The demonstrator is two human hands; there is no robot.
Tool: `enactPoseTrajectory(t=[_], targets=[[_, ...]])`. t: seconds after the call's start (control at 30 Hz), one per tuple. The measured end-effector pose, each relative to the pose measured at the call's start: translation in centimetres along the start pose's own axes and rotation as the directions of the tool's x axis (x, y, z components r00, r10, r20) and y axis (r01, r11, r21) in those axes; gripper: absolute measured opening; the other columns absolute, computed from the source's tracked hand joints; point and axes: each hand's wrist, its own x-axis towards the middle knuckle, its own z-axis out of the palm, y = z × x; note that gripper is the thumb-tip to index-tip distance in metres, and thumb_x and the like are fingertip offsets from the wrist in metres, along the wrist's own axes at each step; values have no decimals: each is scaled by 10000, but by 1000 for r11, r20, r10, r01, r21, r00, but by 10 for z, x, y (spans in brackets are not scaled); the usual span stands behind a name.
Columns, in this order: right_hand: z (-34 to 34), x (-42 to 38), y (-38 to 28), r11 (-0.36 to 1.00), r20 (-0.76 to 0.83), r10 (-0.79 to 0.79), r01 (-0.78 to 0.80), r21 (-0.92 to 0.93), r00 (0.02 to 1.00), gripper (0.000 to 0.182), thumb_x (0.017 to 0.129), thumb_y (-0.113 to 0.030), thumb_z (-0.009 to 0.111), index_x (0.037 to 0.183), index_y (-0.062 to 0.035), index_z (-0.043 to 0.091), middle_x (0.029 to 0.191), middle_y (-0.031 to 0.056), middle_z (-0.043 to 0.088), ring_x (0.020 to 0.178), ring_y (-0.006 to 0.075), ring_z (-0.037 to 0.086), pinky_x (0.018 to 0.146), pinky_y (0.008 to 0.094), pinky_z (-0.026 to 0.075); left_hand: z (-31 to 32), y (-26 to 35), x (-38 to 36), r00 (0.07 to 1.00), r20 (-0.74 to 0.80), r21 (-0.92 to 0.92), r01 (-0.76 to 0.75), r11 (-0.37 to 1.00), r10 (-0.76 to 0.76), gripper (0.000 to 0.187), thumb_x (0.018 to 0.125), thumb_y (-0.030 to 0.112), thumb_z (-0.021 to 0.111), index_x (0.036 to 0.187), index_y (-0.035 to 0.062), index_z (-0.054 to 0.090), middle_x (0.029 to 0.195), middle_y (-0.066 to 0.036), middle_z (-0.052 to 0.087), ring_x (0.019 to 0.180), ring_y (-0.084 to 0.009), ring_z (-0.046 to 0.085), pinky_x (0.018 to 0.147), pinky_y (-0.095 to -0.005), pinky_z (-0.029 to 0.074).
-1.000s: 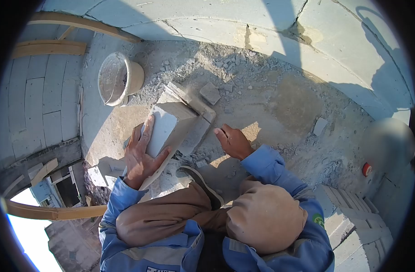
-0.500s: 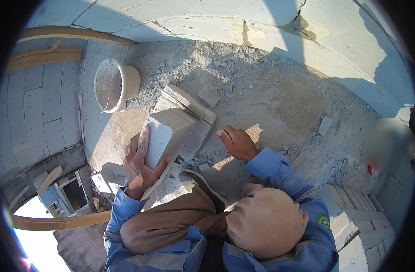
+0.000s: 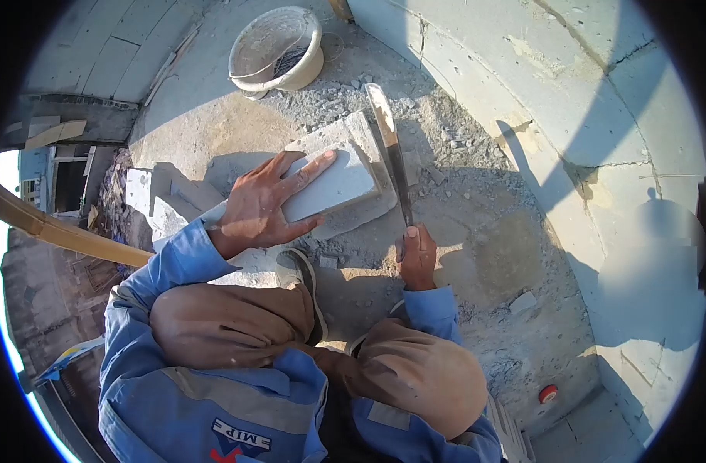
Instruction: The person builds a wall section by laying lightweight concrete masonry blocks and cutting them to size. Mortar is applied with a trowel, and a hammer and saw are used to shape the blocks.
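A pale, light concrete block [image 3: 341, 184] lies on top of other dusty slabs [image 3: 380, 202] on the ground in front of me. My left hand [image 3: 256, 202] grips its left end, thumb along the near side and index finger stretched over the top face. To the right of the block, my right hand [image 3: 419, 258] is closed round the lower end of a machete [image 3: 397, 166]. The long dark blade points away from me, and its far end is whitish. The machete's handle is mostly hidden in my fist.
A dusty plastic tub [image 3: 316, 71] with dark pieces inside stands beyond the block. Loose blocks [image 3: 147, 190] sit at the left, by a wooden beam [image 3: 75, 231]. A block wall [image 3: 515, 77] curves along the right. Rubble [image 3: 453, 127] and a red round object [image 3: 548, 394] lie near it.
The block has gone from tilted to lying flatter, with my left hand still on it. The machete now shows clearly in my right fist, its blade pointing away. My view has turned.
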Motion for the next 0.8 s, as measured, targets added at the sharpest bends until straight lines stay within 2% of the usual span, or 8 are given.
enactPoseTrajectory(t=[0.1,0.2,0.23,0.33,0.4,0.53,0.6,0.8], targets=[[2,0,3,972,-20,28,-22,233,999,432,1053,-358,446,758,-44,483,606,35,483,510,108,444,481,300,354,1,-1,-5,999,17,0,45,999,-45,932,692,369,814,1518,242,401,1242,-159,552,1025,-357,636,897,-436,542],[9,10,50,955,23,-68,72,-288,997,446,1064,-357,404,764,-37,482,607,47,485,502,109,445,479,297,351,8,-7,-8,999,-27,9,-36,999,36,955,708,383,803,1541,297,343,1204,-158,558,1008,-354,633,888,-447,549],[7,6,52,951,30,-78,83,-297,997,446,1064,-357,404,764,-37,482,607,47,485,502,109,445,479,297,351,9,-5,-10,999,-41,6,-33,999,33,955,708,383,803,1541,297,343,1204,-158,558,1008,-354,633,888,-447,549],[3,3,45,982,-45,-1,-7,-190,999,455,1052,-387,426,746,-57,492,621,34,488,502,102,450,472,262,355,7,-6,-10,998,-49,70,-37,997,40,949,720,385,799,1543,313,333,1175,-154,563,1008,-350,630,887,-451,552],[-6,-3,6,988,25,82,-85,131,996,457,1049,-396,435,760,-52,518,638,26,487,529,105,450,488,272,358,10,-8,-10,1000,-11,22,-10,1000,10,961,722,396,798,1549,314,317,1168,-152,561,1014,-342,629,886,-450,555],[5,-1,7,960,-30,30,-20,279,999,456,1049,-403,439,768,-53,522,626,18,477,518,102,446,468,274,347,8,-7,-9,1000,-2,59,-5,998,5,970,722,412,793,1554,313,303,1185,-154,552,1012,-338,631,889,-452,556],[9,5,43,987,17,91,-88,-136,996,481,1053,-379,419,755,-15,518,610,68,486,589,151,478,559,334,396,11,-7,-11,1000,-7,51,-8,999,9,974,723,422,789,1556,312,296,1191,-157,547,1014,-342,629,888,-455,554],[-2,0,-4,997,13,-9,10,-81,1000,465,1048,-430,420,804,-52,538,591,11,456,471,89,431,435,253,326,4,1,-9,997,49,36,50,998,-52,978,718,432,786,1556,301,299,1205,-156,553,1008,-357,633,903,-474,539]])
